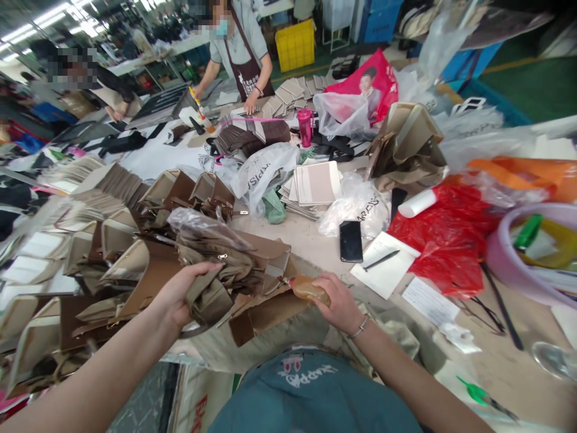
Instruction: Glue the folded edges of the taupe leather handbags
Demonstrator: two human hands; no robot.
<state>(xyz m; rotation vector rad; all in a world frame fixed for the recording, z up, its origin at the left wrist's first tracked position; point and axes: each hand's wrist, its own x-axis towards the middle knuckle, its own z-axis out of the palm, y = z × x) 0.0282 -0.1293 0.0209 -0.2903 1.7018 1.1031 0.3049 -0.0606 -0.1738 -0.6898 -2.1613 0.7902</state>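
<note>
My left hand [184, 294] is closed on the olive fabric lining [220, 273] of an unfinished brown bag, which bunches up over the table's near edge. A small zipper pull shows on that lining. In my right hand [338, 304] is a squeeze bottle [311, 290] of yellowish glue, lying nearly level with its red-tipped nozzle pointing left. The nozzle is at the edge of the brown bag panel [265, 316], close to the fabric; whether it touches I cannot tell. Clear plastic film [207, 227] lies over the lining's far side.
Several part-made bags [148, 270] crowd the left. Ahead lie stacked beige panels [318, 183] and a phone [350, 242]. To the right are a notepad with a pen [381, 260], red plastic [451, 234], a purple basin [509, 246] and green-handled snips [478, 394]. A co-worker [246, 54] stands across the table.
</note>
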